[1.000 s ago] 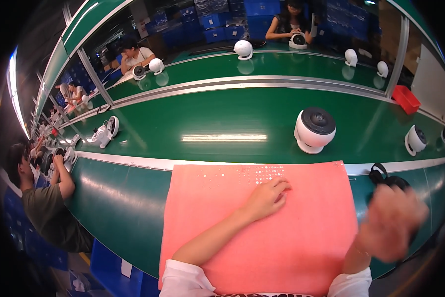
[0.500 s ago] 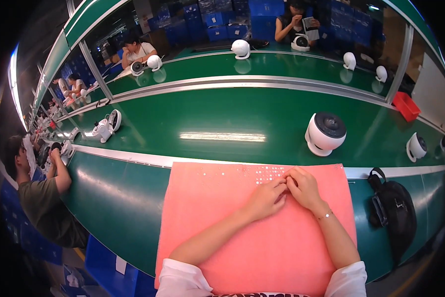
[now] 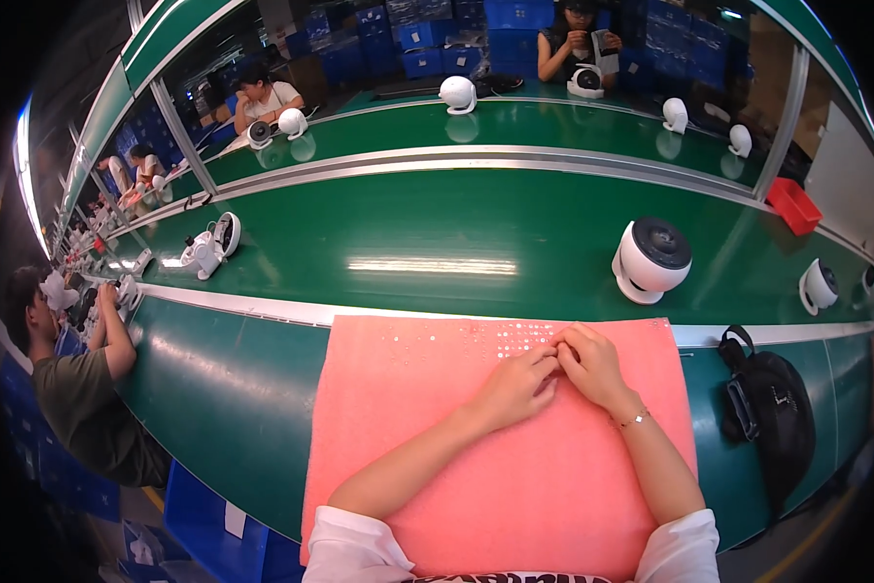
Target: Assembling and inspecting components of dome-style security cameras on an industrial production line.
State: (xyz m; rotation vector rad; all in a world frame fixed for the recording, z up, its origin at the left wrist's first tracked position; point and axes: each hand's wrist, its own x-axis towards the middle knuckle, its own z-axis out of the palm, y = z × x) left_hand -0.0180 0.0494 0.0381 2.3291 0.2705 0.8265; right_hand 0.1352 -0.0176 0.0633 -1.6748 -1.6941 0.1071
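My left hand (image 3: 517,386) and my right hand (image 3: 590,367) meet over the far part of a pink foam sheet (image 3: 485,486). Their fingertips are pressed together, and whatever they pinch, if anything, is too small or hidden to make out. Just left of the fingertips lie several rows of small shiny round dots (image 3: 522,336) on the sheet, some partly covered by my left hand. A few more dots are scattered toward the sheet's far left corner. Both forearms rest across the foam.
Beyond the sheet, a green conveyor carries a white round device with a black face (image 3: 653,255) and an opened white one (image 3: 210,247). A black bag (image 3: 782,418) lies at right, near a red bin (image 3: 794,206). A co-worker (image 3: 82,389) sits at left; others work across.
The round device on the near conveyor has shifted slightly right, while the white devices on the far belt have moved left. My hands stay together in nearly the same pose.
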